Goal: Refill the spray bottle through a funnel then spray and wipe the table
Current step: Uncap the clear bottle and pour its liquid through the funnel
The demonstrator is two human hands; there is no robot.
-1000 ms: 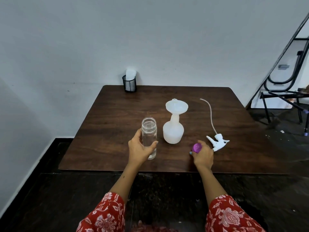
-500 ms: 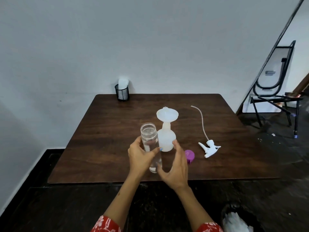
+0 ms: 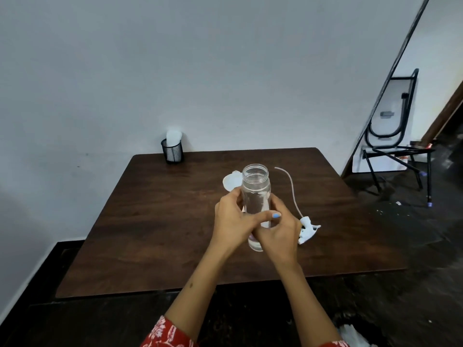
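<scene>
Gripping a clear bottle (image 3: 256,196), apparently holding water, are left hand (image 3: 234,221) and right hand (image 3: 276,234).

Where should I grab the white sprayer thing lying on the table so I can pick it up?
Probably by its chunky head. The spray head lies on its side on the table, right of the hands, with its thin tube trailing toward the wall. Come from above and pinch the head's body with your fingers; the tube looks too thin and bendy to lift by.
</scene>
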